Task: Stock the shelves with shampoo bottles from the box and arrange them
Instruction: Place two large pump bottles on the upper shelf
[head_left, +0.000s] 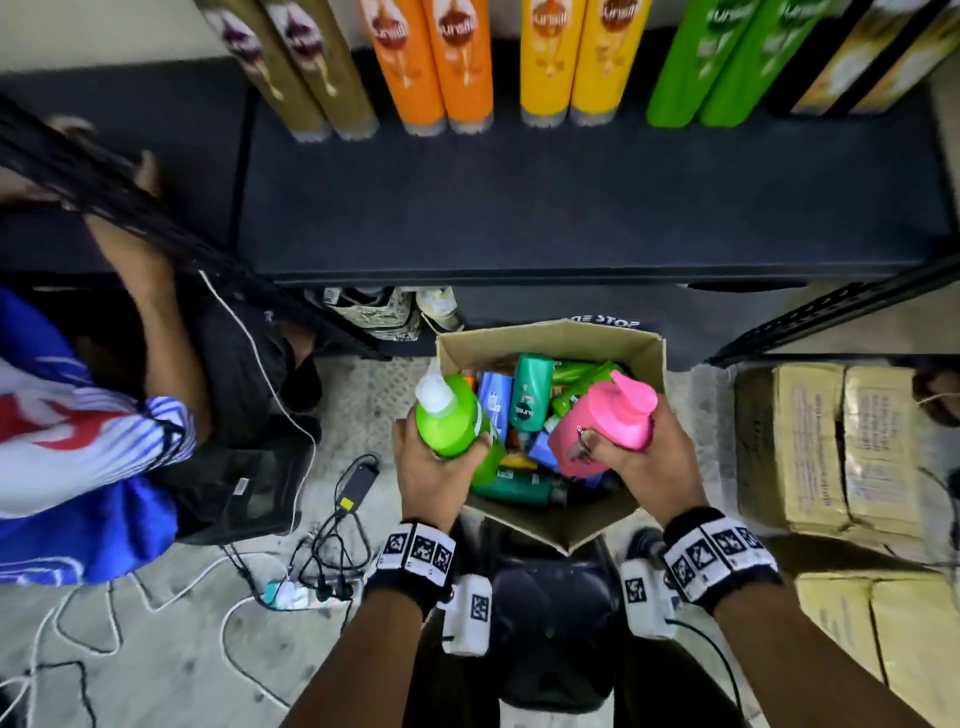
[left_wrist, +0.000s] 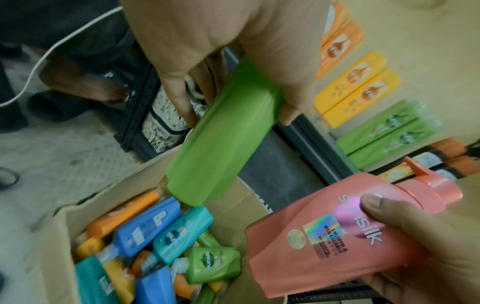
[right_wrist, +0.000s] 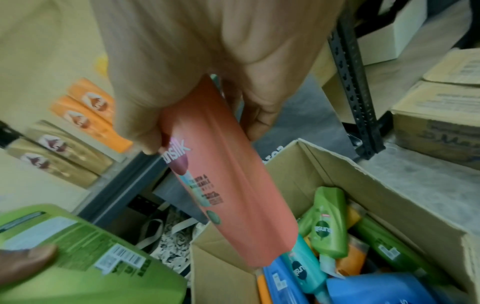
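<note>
My left hand (head_left: 434, 467) grips a bright green shampoo bottle (head_left: 457, 415) with a white cap, held over the left side of the open cardboard box (head_left: 644, 343). My right hand (head_left: 644, 457) grips a pink shampoo bottle (head_left: 608, 421) over the box's right side. In the left wrist view the green bottle (left_wrist: 223, 139) points down toward the box, and the pink bottle (left_wrist: 337, 230) shows its label. The right wrist view shows the pink bottle (right_wrist: 228, 174) above the box (right_wrist: 389, 185). Several blue, teal, green and orange bottles (head_left: 524, 400) lie jumbled inside. The dark shelf (head_left: 571, 208) lies ahead.
Gold, orange, yellow and green bottles (head_left: 566, 62) stand in a row at the shelf's back. Another person in a blue shirt (head_left: 78, 441) crouches at left. Cables and a power strip (head_left: 311, 587) lie on the floor. Stacked cartons (head_left: 831, 447) stand at right.
</note>
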